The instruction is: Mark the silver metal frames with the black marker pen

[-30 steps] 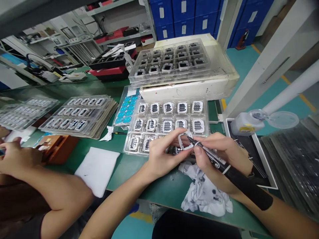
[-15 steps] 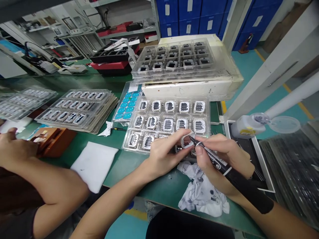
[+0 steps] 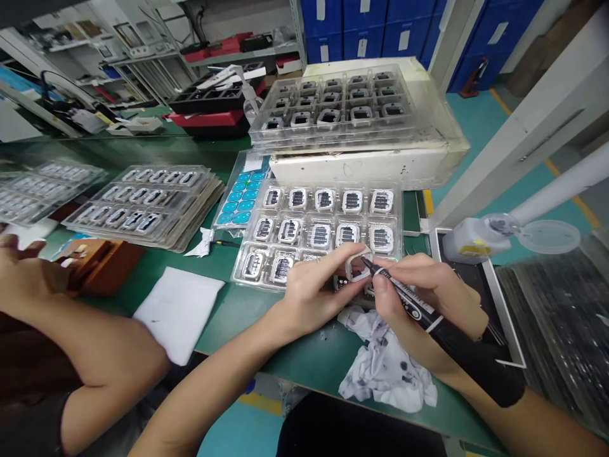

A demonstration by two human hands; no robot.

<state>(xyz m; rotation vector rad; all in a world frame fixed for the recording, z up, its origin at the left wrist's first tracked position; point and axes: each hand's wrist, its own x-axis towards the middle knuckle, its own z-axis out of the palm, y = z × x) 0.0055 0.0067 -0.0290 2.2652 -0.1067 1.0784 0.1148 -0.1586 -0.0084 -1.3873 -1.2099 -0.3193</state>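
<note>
Head view: left hand [image 3: 314,295] pinches small white frame part [image 3: 356,268], right hand [image 3: 423,298] grips black marker [image 3: 413,303], tip touching part, over clear tray [image 3: 304,238] on counter [image 3: 247,317]

Head-worn view, down over workbench [image 3: 247,330]

a black marker [image 3: 419,309], a white frame [image 3: 358,266], an ink-spotted white rag [image 3: 387,374], a green table [image 3: 247,317].

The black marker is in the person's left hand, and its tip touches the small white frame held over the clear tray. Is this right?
Not quite. The head view shows the black marker in the right hand; the left hand holds the small white frame over the clear tray.
</note>
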